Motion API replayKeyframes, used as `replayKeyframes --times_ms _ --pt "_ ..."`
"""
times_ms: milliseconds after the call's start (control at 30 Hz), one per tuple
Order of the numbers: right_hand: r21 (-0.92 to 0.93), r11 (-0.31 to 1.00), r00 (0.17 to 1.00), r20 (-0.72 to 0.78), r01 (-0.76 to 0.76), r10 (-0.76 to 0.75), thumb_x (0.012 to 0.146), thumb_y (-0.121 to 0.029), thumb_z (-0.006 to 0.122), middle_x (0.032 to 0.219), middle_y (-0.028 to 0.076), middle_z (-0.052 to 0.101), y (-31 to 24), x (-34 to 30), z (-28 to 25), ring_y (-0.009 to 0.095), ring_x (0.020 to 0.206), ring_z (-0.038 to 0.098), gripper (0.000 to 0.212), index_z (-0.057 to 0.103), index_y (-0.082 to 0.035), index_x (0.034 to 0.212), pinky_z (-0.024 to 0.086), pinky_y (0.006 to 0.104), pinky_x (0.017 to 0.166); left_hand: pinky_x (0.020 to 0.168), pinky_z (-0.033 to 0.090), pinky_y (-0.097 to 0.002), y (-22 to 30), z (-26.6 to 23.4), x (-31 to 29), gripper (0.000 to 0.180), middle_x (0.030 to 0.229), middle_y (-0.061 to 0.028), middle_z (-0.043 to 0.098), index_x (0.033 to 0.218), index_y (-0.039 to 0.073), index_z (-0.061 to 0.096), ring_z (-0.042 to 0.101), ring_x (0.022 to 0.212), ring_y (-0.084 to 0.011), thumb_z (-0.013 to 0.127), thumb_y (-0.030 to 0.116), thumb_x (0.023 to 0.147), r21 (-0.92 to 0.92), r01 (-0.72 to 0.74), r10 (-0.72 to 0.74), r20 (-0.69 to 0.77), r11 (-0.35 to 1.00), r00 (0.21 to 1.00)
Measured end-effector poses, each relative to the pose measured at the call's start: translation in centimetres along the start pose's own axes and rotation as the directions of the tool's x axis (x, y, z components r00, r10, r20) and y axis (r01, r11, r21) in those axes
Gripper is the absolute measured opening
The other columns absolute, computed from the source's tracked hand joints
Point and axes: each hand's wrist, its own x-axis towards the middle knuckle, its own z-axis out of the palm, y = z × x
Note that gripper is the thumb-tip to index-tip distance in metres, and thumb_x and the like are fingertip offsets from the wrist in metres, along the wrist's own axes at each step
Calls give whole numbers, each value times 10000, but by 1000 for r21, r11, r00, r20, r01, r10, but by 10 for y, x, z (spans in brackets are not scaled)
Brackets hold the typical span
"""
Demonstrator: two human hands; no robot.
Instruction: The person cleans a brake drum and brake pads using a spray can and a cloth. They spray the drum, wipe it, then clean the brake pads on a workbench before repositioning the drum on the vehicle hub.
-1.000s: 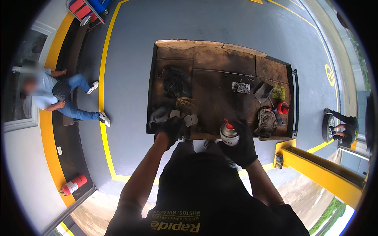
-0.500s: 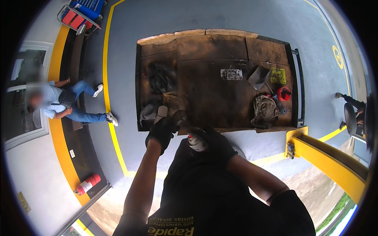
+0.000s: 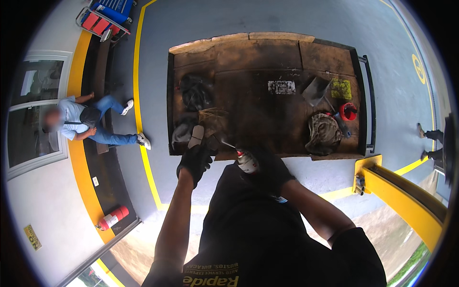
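Note:
My left hand (image 3: 196,163), in a black glove, is closed on a brake pad (image 3: 196,136), a light, rounded block with a groove across it. A darker flat piece (image 3: 213,142) shows beside it near the fingers; whether I hold that too is unclear. My right hand (image 3: 270,167), also black-gloved, is wrapped round a spray can (image 3: 247,163) with a white and red body. The can tilts toward the left, and a pale streak of spray (image 3: 227,143) leaves its nozzle toward the darker piece. Both hands are over the near edge of the cardboard-covered table (image 3: 253,107).
On the table lie black cloths (image 3: 196,93), thin bristles (image 3: 213,113), a crumpled rag (image 3: 324,134), a grey scraper-like plate (image 3: 315,91), a yellow sheet (image 3: 341,89) and a red cup (image 3: 348,111). A yellow post (image 3: 399,191) stands at right. Someone (image 3: 88,117) sits at left.
The spray can has tilted more toward the left and a streak of spray now shows at its nozzle. My left hand still holds the brake pad. The whole view has shifted slightly.

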Motion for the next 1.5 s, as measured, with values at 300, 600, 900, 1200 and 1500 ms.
replayKeyframes --times_ms 300,600,900,1200,1500 --pt "76 994 996 -30 82 -80 855 -272 811 1352 205 574 -9 3 19 442 1183 651 669 539 -171 1458 550 500 965 712 555 -325 -11 -20 18 207 947 -62 744 1191 66 684 693 792 -144 568 72 1020 793 -520 589 265 317 763" --pt "-11 1000 995 -94 21 -22 831 -179 819 1332 193 576 -36 -5 18 434 1177 642 674 521 -122 1433 550 501 961 800 573 -440 -4 -31 11 256 1022 -152 738 1100 69 732 720 898 -349 731 23 848 525 -798 869 198 298 454" --pt "-33 999 998 60 26 -24 813 -217 874 1294 170 597 -54 -1 29 378 1212 637 714 535 -106 1431 546 450 1002 755 565 -441 -17 -49 28 328 1034 -150 734 1150 41 717 702 865 -340 706 -5 826 428 -901 918 326 71 227" --pt "-104 988 987 -128 -115 102 832 -196 842 1322 209 569 -51 1 30 439 1197 621 677 522 -102 1421 542 496 985 741 552 -462 -23 -49 33 318 981 -174 718 1135 35 719 694 844 -360 732 -5 821 473 -868 907 283 151 312" --pt "-139 979 973 -199 -149 119 784 -142 846 1314 208 576 -40 10 8 433 1214 605 725 507 -81 1421 514 485 1021 772 551 -471 -9 -41 24 430 1008 -151 706 1281 66 688 687 879 -353 698 19 853 518 -854 891 369 40 265"
